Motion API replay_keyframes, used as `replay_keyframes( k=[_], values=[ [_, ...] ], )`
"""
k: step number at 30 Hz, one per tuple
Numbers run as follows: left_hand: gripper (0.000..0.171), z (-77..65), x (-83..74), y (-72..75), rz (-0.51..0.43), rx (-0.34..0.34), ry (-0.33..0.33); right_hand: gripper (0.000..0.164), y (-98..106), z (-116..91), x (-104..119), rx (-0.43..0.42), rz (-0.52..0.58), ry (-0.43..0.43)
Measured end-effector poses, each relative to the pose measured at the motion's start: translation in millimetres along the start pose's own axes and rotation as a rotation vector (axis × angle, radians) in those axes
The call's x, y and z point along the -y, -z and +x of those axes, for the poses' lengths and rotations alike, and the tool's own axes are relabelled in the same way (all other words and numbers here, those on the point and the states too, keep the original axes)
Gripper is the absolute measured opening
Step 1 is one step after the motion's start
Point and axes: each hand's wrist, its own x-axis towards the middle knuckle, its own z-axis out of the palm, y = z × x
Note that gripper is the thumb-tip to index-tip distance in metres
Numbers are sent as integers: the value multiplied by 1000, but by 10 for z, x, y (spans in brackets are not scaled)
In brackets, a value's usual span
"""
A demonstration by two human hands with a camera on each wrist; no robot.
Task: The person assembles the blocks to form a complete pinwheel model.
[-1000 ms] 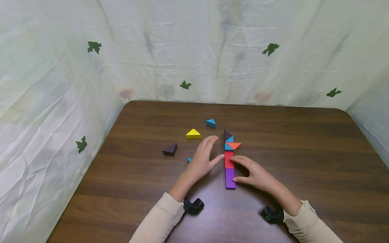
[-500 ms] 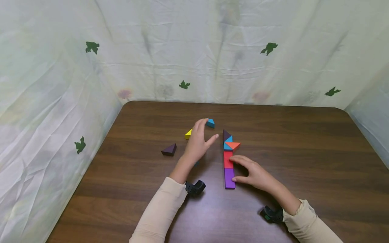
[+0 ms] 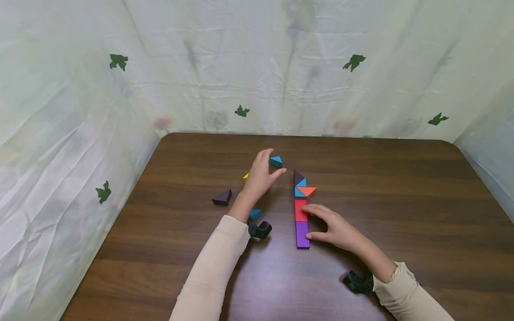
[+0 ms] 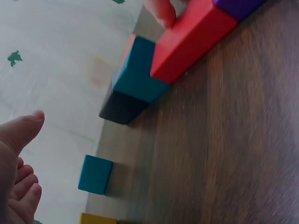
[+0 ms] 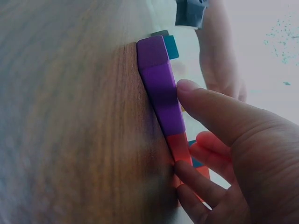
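Note:
My left hand reaches over the far part of the table, thumb spread from the fingers, holding nothing. Just right of its fingertips lies a blue triangular block, seen also in the left wrist view. My right hand rests beside a row of blocks. Its thumb touches the purple block at the near end, and its fingertips touch the red block. Beyond the red one come two blue triangular blocks, an orange triangular block jutting right, and a dark triangular block at the far end.
A dark triangular block lies left of the left hand. The yellow block is mostly hidden behind that hand. Another blue block sits by the left wrist. A pale curtain hangs behind the wooden table.
My left hand has moved away from the row, forward and slightly left, to the far blue block, uncovering the blue block by its wrist. The right hand stays in place.

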Motion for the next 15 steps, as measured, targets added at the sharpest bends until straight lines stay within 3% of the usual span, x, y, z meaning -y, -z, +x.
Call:
replay_keyframes(
  k=[15],
  values=[
    [62,232,143,-69,49,125,148,65,-5,5,-16,0,-6,1]
  ],
)
